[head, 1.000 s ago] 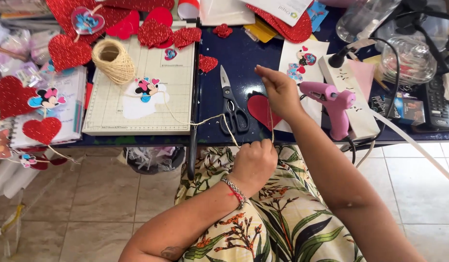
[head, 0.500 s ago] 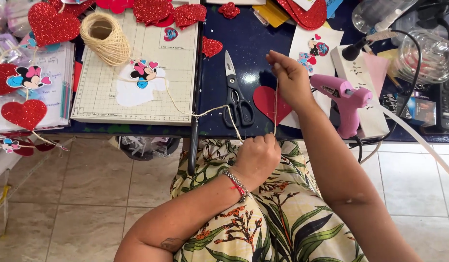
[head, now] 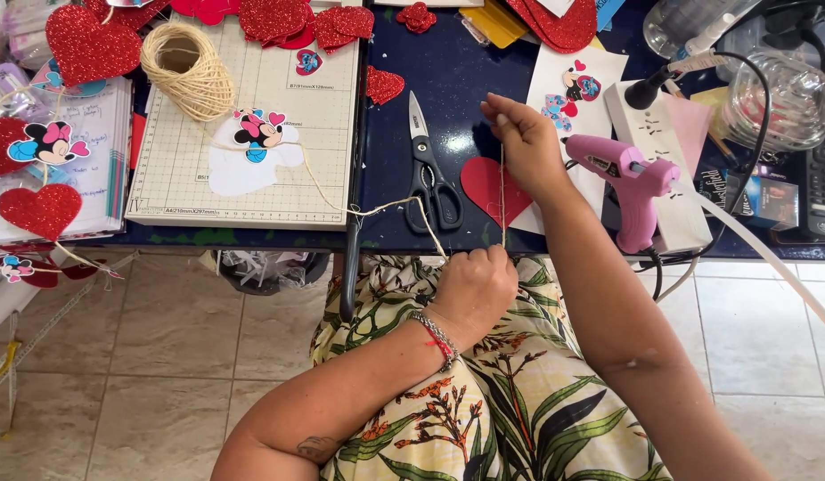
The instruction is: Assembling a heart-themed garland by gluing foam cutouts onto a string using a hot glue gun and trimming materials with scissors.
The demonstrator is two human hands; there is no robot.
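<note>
The left hand (head: 473,287) is held low, near the lap, curled into a loose fist with the knuckles turned upward and the fingers closed in a pinching grip. The left forearm is brought in from the lower left, bent at the elbow, and the wrist is kept nearly straight. The right hand (head: 525,147) is raised higher and further forward, with the back of the hand shown to the camera, the thumb and forefinger pressed together at the top and the remaining fingers folded. The right arm is stretched up from the lower right, almost straight. The two hands are kept apart, one above the other.
</note>
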